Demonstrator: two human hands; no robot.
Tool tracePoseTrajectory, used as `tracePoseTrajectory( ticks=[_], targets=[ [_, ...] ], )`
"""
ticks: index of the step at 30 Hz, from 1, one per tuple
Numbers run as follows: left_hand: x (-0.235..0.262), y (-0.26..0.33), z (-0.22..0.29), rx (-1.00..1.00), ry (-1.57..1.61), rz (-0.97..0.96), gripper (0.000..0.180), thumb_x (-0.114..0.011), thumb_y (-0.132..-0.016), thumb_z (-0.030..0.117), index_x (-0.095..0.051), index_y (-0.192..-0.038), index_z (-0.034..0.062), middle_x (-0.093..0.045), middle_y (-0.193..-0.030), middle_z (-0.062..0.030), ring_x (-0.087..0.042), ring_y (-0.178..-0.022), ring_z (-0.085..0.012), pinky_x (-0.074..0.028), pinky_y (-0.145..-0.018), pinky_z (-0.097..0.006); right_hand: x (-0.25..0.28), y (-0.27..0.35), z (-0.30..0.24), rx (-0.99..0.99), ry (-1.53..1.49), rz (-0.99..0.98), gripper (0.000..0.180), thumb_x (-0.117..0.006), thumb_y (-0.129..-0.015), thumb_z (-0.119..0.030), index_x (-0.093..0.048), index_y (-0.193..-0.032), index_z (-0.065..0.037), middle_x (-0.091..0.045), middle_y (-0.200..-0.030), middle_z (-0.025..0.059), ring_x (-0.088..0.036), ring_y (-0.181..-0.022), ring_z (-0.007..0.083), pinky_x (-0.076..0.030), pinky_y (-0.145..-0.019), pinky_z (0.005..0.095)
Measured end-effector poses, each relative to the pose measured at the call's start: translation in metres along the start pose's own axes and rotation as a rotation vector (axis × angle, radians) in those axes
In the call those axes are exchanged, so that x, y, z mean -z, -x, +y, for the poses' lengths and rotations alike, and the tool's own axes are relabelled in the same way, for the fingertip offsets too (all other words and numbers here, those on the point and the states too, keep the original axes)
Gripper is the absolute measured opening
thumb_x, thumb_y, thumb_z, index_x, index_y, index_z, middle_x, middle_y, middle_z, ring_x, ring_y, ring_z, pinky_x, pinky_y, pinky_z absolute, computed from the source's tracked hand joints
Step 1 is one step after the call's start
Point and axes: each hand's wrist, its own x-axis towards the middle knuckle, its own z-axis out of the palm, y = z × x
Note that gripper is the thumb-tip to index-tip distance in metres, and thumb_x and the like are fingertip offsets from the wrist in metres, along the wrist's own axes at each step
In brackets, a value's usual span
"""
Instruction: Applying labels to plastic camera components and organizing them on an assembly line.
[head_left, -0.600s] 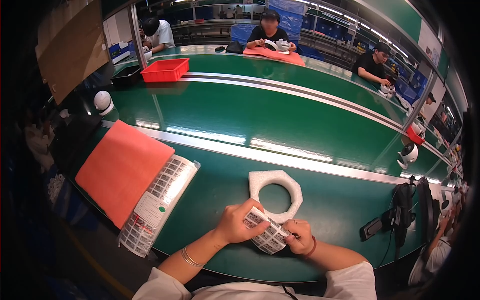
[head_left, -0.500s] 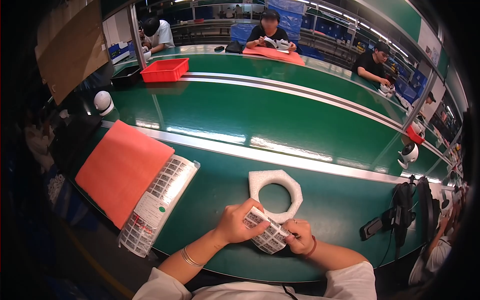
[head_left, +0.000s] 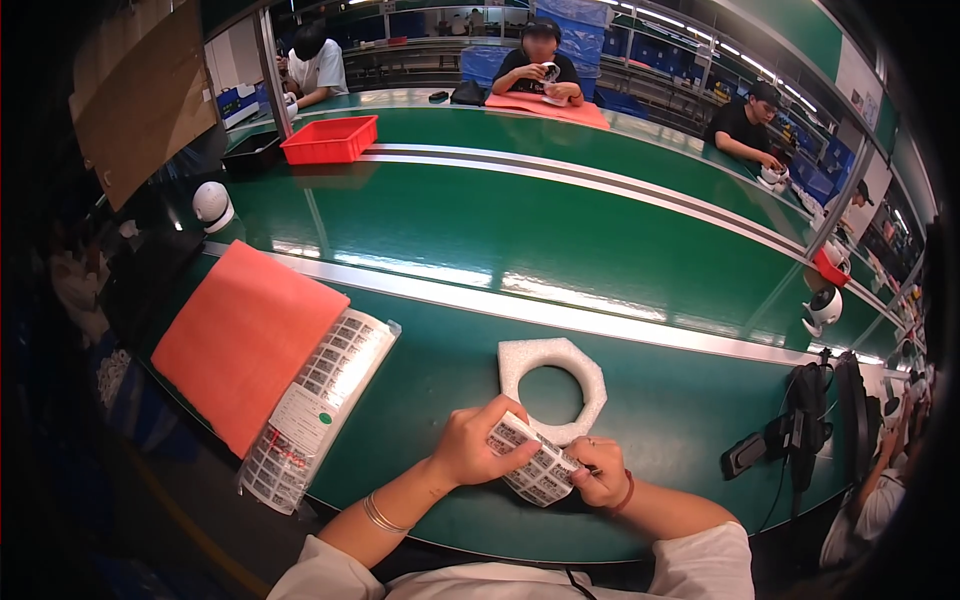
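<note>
Between my two hands is a bent sheet of labels, white with rows of small dark printed rectangles. My left hand grips its left side, thumb lying across the front. At the right edge, my right hand pinches the sheet with bent fingers; whether a single label is between them I cannot make out. Just beyond the hands, a white foam ring with an angular outline and a round hole lies flat on the green table. The sheet's near edge hangs over the table in front of me.
At the left, an orange cloth partly covers a plastic-wrapped stack of label sheets. White rounded devices stand on the far strip. A red bin sits at the back left. Black cables and a small black device lie right. Co-workers sit opposite.
My hands and the label sheet hold nearly the same place. The white devices on the far strip have shifted slightly right. The co-worker opposite has raised and turned a white part.
</note>
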Motion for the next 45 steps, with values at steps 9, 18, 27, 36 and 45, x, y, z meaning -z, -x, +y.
tracePoseTrajectory(
  ticks=[9,18,27,36,45],
  targets=[
    [0.000,0.000,0.000,-0.001,-0.005,0.001,0.032,-0.078,-0.072,0.028,-0.060,-0.090,0.0080,-0.066,-0.071,-0.0106,-0.067,-0.061,-0.0256,-0.053,-0.055,-0.033,-0.001,-0.001,0.000,0.001,0.004,0.008,0.032,-0.058,-0.089,-0.030,-0.061,-0.076,-0.001,-0.058,-0.064,0.0117,-0.057,-0.058,0.0279,-0.045,-0.054,0.0360],
    [-0.002,0.001,0.001,0.005,0.008,0.011,0.033,-0.079,-0.071,0.027,-0.060,-0.090,0.0077,-0.066,-0.072,-0.0099,-0.067,-0.062,-0.0243,-0.053,-0.056,-0.031,0.002,0.001,0.003,0.022,-0.009,-0.008,0.030,-0.060,-0.086,-0.030,-0.061,-0.077,-0.001,-0.057,-0.063,0.0113,-0.056,-0.056,0.0282,-0.044,-0.053,0.0364],
    [-0.003,-0.001,0.001,-0.051,0.016,0.039,0.030,-0.081,-0.071,0.018,-0.058,-0.086,0.0060,-0.064,-0.066,-0.0056,-0.063,-0.056,-0.0127,-0.049,-0.051,-0.025,0.001,-0.005,-0.008,-0.087,-0.005,-0.030,0.015,-0.068,-0.077,-0.015,-0.062,-0.075,-0.002,-0.056,-0.059,0.0107,-0.056,-0.052,0.0262,-0.043,-0.050,0.0344],
    [0.002,0.001,0.000,-0.054,0.066,-0.015,0.030,-0.076,-0.075,0.021,-0.059,-0.093,0.0039,-0.064,-0.072,-0.0063,-0.062,-0.061,-0.0118,-0.048,-0.056,-0.025,0.004,-0.006,-0.007,-0.034,-0.001,0.009,0.013,-0.067,-0.079,-0.013,-0.063,-0.073,-0.002,-0.056,-0.058,0.0108,-0.055,-0.050,0.0265,-0.042,-0.049,0.0345],
    [-0.003,-0.001,-0.002,0.084,0.153,0.087,0.024,-0.070,-0.081,0.014,-0.060,-0.099,0.0033,-0.068,-0.079,-0.0058,-0.067,-0.073,-0.0138,-0.052,-0.069,-0.025,0.005,0.002,0.003,-0.423,-0.615,0.436,0.018,-0.055,-0.096,-0.024,-0.053,-0.096,-0.006,-0.046,-0.069,-0.0053,-0.038,-0.058,0.0028,-0.032,-0.052,0.0195]
  ],
)
